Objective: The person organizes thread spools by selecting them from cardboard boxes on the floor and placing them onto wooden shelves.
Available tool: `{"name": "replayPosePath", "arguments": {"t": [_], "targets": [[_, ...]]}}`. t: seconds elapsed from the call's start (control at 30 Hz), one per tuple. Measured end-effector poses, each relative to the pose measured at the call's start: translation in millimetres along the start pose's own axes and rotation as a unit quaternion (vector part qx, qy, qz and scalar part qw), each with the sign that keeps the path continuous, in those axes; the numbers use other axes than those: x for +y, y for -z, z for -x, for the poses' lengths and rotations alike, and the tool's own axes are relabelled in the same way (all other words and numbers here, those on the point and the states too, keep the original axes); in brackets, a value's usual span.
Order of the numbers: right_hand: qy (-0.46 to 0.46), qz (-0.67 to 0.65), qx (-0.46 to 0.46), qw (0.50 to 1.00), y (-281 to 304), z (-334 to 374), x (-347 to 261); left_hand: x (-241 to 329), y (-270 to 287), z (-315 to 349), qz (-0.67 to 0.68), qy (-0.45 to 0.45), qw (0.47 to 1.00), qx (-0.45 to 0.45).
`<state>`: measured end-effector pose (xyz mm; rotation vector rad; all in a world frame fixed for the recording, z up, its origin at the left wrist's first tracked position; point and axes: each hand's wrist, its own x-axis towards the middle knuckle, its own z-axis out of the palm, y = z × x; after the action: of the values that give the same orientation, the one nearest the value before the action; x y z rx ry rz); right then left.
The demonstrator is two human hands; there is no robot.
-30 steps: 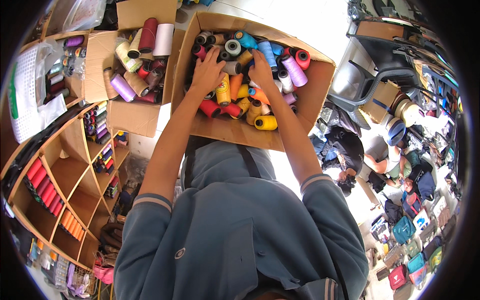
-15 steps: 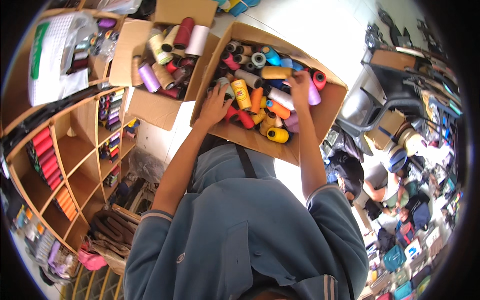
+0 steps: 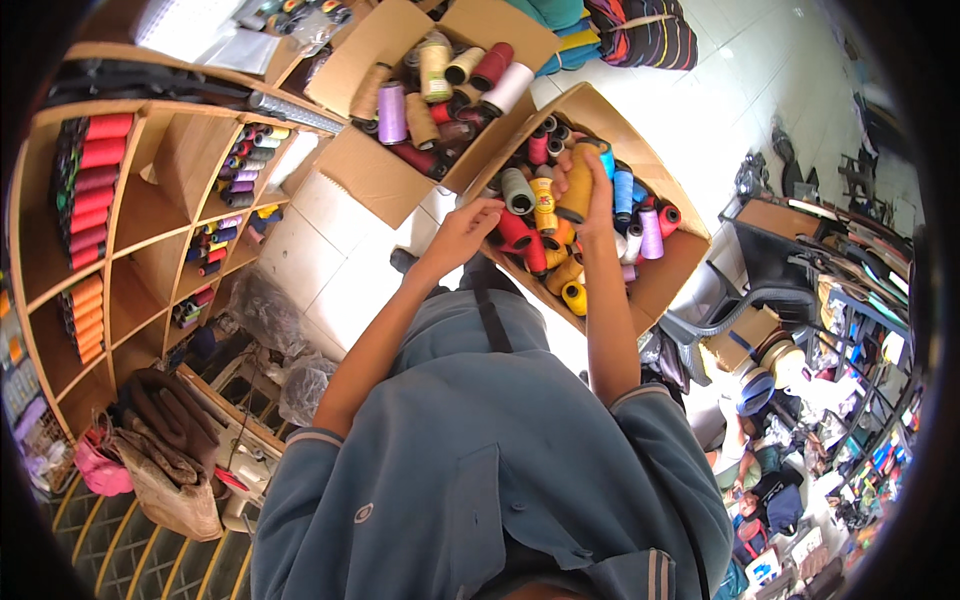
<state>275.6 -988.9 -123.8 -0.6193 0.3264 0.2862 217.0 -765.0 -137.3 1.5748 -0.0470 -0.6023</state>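
Note:
A gold thread spool (image 3: 575, 190) is gripped in my right hand (image 3: 599, 196), tilted above the cardboard box (image 3: 682, 245). The box holds many thread spools, among them a grey spool (image 3: 517, 190), a yellow spool with a label (image 3: 544, 207), a purple spool (image 3: 651, 233) and a blue spool (image 3: 623, 190). At the box's near left edge is my left hand (image 3: 462, 238), empty, its fingers loosely bent and apart, close to the grey spool. Spools low in the box are partly covered by others.
A second cardboard box (image 3: 370, 172) with more spools stands at the left. Wooden shelving (image 3: 150, 185) with rows of spools lines the left side. To the right are a black chair (image 3: 740, 300) and another person (image 3: 735, 435) among cluttered goods. Striped cloth (image 3: 650, 35) lies beyond the boxes.
My right hand has lifted the gold spool and tilted it more upright. My left hand has drawn back from the spools to the box's edge. The view has turned, shifting the shelves and boxes.

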Motion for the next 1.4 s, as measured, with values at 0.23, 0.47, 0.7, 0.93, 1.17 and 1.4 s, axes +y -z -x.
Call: {"name": "replayPosePath", "arguments": {"t": [0.23, 0.47, 0.7, 0.93, 1.17, 1.4], "targets": [[-0.033, 0.293, -0.029, 0.955, -117.9, 15.3, 130.0, 4.9, 74.3, 53.2, 0.339, 0.059, 0.936, 0.071], [-0.088, 0.509, -0.198, 0.833, -165.2, 28.0, 251.3, -23.2, 157.7, 154.5, 0.314, 0.106, 0.923, 0.197], [-0.259, 0.587, -0.314, 0.700, -219.0, 42.7, 324.1, -75.0, 205.9, 262.9, 0.374, 0.086, 0.862, 0.331], [-0.322, 0.573, -0.398, 0.640, -260.6, 36.7, 391.5, -59.4, 244.1, 303.7, 0.349, 0.039, 0.788, 0.506], [-0.308, 0.467, -0.470, 0.683, -341.0, 12.5, 459.0, -55.2, 329.1, 310.3, 0.045, -0.015, 0.748, 0.662], [-0.158, 0.380, -0.572, 0.710, -446.7, -32.8, 496.9, 63.8, 441.8, 385.6, -0.094, -0.118, 0.738, 0.658]]}}
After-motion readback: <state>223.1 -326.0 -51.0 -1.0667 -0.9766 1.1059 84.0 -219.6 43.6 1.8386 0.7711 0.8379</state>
